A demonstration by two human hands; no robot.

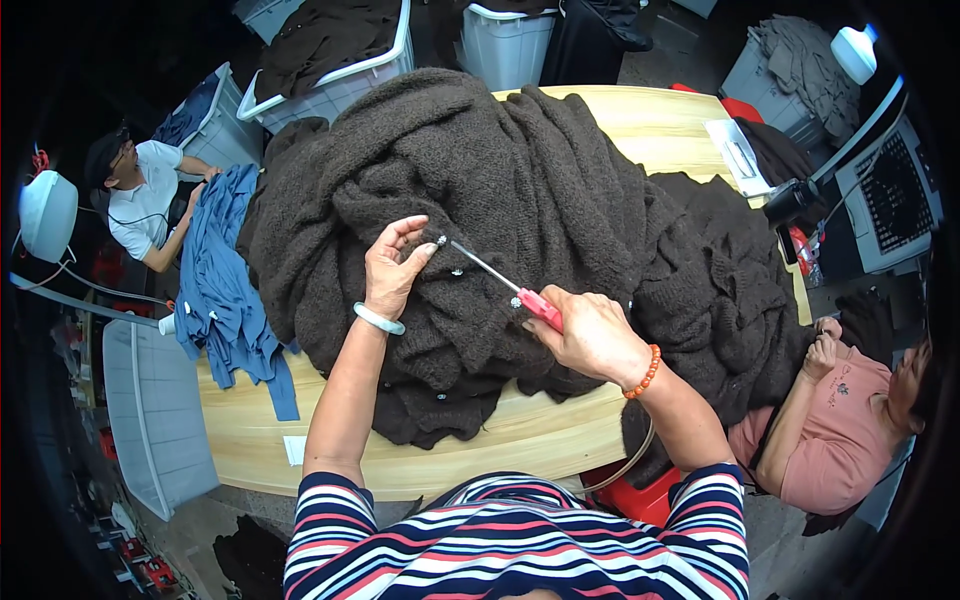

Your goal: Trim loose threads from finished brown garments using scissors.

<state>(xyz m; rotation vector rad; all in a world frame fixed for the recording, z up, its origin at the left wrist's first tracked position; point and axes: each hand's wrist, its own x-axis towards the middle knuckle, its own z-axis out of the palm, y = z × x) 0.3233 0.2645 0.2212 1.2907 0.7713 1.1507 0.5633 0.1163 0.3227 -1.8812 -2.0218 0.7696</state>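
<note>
Dark brown knitted garments (480, 150) lie heaped across the table in front of me. My left hand (396, 265), with a pale bangle at its wrist, pinches the knit beside a small shiny button (441, 240). In my right hand (592, 332), which wears an orange bead bracelet, is a tool with a pink handle (540, 306) and a long thin metal shaft (482, 262). Its tip points at the button by my left thumb; whether it touches cannot be made out. Another shiny button (457, 272) sits lower on the knit, and one more (516, 302) shows beside the pink handle.
A wooden table (520, 440) carries the heap. At the left a person (150, 205) handles blue garments (222, 265); at the right another person (835, 430) sits close to the knit. Grey plastic bins (160, 420) and lamps (48, 215) stand around the table.
</note>
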